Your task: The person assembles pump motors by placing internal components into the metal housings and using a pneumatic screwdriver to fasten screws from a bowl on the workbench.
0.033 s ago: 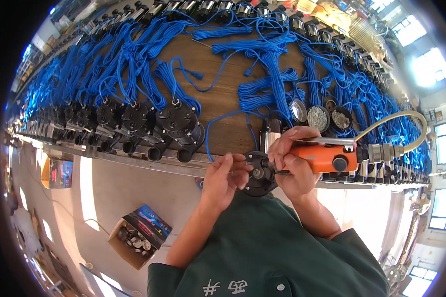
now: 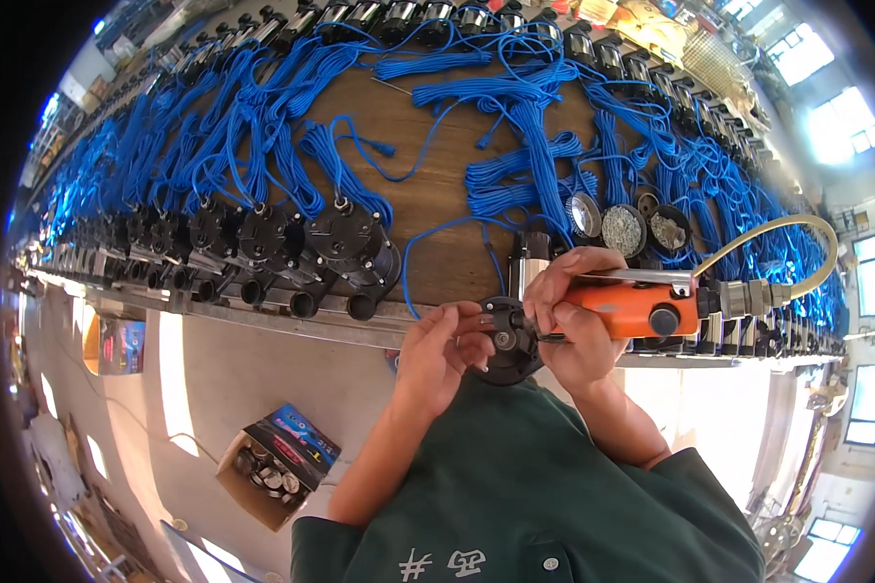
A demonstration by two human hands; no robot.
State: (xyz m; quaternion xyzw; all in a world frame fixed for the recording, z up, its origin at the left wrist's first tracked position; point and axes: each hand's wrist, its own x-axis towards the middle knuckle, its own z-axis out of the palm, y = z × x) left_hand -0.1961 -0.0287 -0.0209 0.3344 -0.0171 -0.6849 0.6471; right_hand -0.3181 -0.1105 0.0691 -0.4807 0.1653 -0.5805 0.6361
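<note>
My right hand [image 2: 583, 321] is wrapped round an orange air-powered driver [image 2: 642, 309] with a silver lever along its top. The driver's nose points left at a black round pump end [image 2: 507, 340] that juts over the bench's near edge. Behind that end, the silver pump body [image 2: 529, 267] lies on the bench. On the pump's left side is my left hand [image 2: 437, 360], its fingers curled and thumb near the forefinger at the black rim. Whatever those fingertips pinch is too small to make out. The driver's tip is hidden by my right fingers.
Black pumps [image 2: 345, 243] with bundled blue cables [image 2: 530, 146] line the wooden bench [image 2: 428, 146]. Bowls of small metal parts [image 2: 624, 231] stand beyond the driver. A pale air hose [image 2: 807, 228] loops at right. On the floor sits an open carton [image 2: 253, 496] of round metal parts.
</note>
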